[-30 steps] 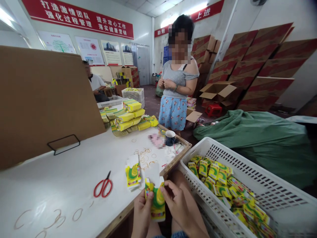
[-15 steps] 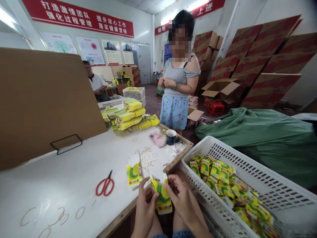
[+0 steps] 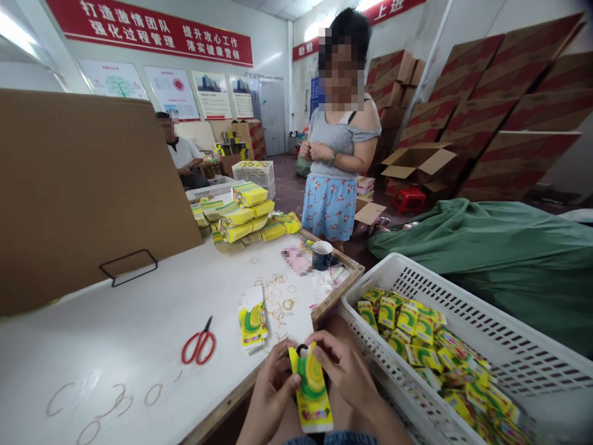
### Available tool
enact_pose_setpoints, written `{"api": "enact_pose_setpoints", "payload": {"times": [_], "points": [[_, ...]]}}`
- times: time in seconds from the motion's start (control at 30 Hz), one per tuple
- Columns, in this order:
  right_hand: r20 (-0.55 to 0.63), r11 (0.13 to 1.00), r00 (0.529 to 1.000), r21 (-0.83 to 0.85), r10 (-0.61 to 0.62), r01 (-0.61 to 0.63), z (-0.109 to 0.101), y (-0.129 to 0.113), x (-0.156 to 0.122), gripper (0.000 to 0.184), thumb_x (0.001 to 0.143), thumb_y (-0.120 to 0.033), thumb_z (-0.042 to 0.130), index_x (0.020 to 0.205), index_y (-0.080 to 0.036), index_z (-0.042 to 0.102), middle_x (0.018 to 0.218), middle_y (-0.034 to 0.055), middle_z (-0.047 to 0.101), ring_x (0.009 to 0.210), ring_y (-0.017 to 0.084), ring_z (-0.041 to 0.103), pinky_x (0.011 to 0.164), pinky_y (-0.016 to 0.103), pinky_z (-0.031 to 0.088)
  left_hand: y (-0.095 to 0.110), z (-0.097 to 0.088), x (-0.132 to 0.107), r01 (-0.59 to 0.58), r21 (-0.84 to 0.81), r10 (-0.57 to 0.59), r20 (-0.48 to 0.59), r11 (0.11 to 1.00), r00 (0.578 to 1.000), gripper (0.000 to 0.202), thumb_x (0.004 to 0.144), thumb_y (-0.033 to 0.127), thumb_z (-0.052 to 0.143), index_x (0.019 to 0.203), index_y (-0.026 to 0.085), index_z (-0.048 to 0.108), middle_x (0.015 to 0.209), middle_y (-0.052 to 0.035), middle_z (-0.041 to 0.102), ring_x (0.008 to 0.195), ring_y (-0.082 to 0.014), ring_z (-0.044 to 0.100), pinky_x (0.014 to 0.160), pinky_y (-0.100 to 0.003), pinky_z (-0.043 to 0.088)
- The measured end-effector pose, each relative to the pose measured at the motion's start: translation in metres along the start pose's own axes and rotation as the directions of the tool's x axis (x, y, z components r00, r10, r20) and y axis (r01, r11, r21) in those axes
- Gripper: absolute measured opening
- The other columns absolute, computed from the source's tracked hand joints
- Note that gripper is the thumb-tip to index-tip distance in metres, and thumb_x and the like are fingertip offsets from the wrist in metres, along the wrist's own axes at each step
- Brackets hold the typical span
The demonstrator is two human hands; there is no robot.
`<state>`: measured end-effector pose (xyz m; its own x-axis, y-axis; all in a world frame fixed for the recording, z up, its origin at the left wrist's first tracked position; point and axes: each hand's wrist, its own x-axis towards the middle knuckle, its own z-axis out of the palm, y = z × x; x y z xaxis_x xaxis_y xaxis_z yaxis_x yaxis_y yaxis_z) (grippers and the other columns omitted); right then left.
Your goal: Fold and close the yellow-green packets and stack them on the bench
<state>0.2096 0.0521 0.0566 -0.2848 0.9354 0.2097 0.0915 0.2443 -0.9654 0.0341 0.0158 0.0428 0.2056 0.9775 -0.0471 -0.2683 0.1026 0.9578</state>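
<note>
Over my lap, a small yellow and green carton stands between both hands, its top end toward the table. My left hand is closed on its left side, the thumb on the front panel. On the other side, my right hand pinches the upper right edge. The carton's top looks open, with a dark gap between its raised edges. Close by on the table lies a small pile of flat cartons of the same print. Red-handled scissors rest to the left.
A white basket of filled-looking cartons stands at my right. Rubber bands lie scattered on the white table. Farther back are bundled cartons, a mug and a standing person. Cardboard rises at left.
The carton has shifted slightly down and right, and its front has turned more toward me. The white flap at its top no longer shows. My hands have moved down with it.
</note>
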Motion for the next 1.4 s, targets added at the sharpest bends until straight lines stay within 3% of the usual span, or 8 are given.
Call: {"api": "enact_pose_setpoints", "payload": {"times": [0.23,0.37,0.47,0.6,0.7,0.87,1.1,1.4], "points": [[-0.023,0.994,0.996,-0.067,-0.090,0.088,0.001,-0.003,0.004,0.033,0.094,-0.040,0.049,0.074,-0.017,0.062,0.074,0.0029,0.061,0.072,0.017,0.059,0.068,0.025,0.046,-0.002,-0.001,-0.001,0.020,-0.046,-0.018,0.047,0.999,0.999,0.050,0.080,0.033,0.072,0.123,0.024,0.048,0.098,-0.0090,0.072,0.087,-0.0234,0.069,0.074,-0.031,0.052],[-0.123,0.998,0.991,0.034,-0.045,0.049,0.005,0.002,0.001,0.024,0.092,-0.040,0.053,0.101,-0.019,0.061,0.091,0.0060,0.066,0.083,0.019,0.064,0.074,0.028,0.051,-0.009,-0.004,0.000,0.019,-0.080,-0.017,0.027,0.997,1.000,0.079,0.081,0.035,0.070,0.145,0.031,0.023,0.110,-0.0118,0.070,0.090,-0.0248,0.069,0.078,-0.036,0.053],[-0.139,0.995,0.990,0.098,-0.014,0.028,0.005,0.005,0.000,0.034,0.092,-0.041,0.054,0.118,-0.020,0.056,0.099,0.0081,0.067,0.089,0.021,0.065,0.079,0.031,0.053,-0.010,-0.005,0.002,0.027,-0.053,-0.023,0.072,0.998,0.997,0.069,0.081,0.037,0.069,0.141,0.027,0.037,0.114,-0.0144,0.069,0.093,-0.0274,0.069,0.076,-0.037,0.054],[-0.089,0.992,0.988,-0.020,-0.129,0.127,-0.002,0.004,0.001,0.033,0.092,-0.046,0.051,0.094,-0.020,0.071,0.098,0.0099,0.066,0.097,0.024,0.063,0.087,0.034,0.050,-0.003,-0.004,0.006,-0.010,0.046,0.009,0.024,0.999,1.000,0.050,0.083,0.034,0.067,0.129,0.022,0.051,0.115,-0.0144,0.069,0.103,-0.0291,0.067,0.084,-0.038,0.054],[-0.035,0.997,0.996,-0.023,-0.081,0.080,-0.005,0.004,0.001,0.033,0.090,-0.045,0.054,0.101,-0.020,0.071,0.092,0.0075,0.066,0.088,0.022,0.063,0.076,0.031,0.051,-0.001,-0.002,0.007,-0.030,0.168,0.044,-0.081,0.985,0.996,0.047,0.082,0.034,0.068,0.127,0.022,0.056,0.117,-0.0130,0.070,0.108,-0.0290,0.066,0.093,-0.039,0.051],[0.038,0.990,0.992,-0.077,0.124,-0.121,0.003,0.010,0.002,0.033,0.080,-0.021,0.059,0.113,-0.020,0.058,0.066,-0.0037,0.064,0.057,0.014,0.058,0.051,0.020,0.040,-0.005,0.003,0.006,-0.043,0.207,0.074,-0.143,0.977,0.987,0.049,0.078,0.034,0.070,0.125,0.020,0.061,0.118,-0.0134,0.069,0.116,-0.0312,0.062,0.102,-0.042,0.047],[-0.054,0.951,0.994,-0.292,0.093,-0.104,0.010,0.017,0.006,0.026,0.075,-0.015,0.055,0.100,-0.021,0.056,0.053,-0.0075,0.053,0.049,0.014,0.053,0.048,0.021,0.033,-0.004,0.003,0.005,-0.017,0.186,0.038,-0.114,0.982,0.993,0.055,0.078,0.033,0.069,0.130,0.020,0.058,0.121,-0.0142,0.068,0.119,-0.0300,0.060,0.104,-0.042,0.045],[-0.039,0.957,0.998,-0.284,0.056,-0.064,0.012,0.020,0.006,0.027,0.076,-0.015,0.056,0.101,-0.022,0.057,0.054,-0.0082,0.051,0.047,0.013,0.051,0.048,0.020,0.032,0.000,-0.004,0.006,0.030,0.163,-0.015,-0.094,0.986,0.995,0.061,0.077,0.036,0.070,0.134,0.018,0.055,0.116,-0.0140,0.070,0.112,-0.0290,0.064,0.097,-0.039,0.050]]}}
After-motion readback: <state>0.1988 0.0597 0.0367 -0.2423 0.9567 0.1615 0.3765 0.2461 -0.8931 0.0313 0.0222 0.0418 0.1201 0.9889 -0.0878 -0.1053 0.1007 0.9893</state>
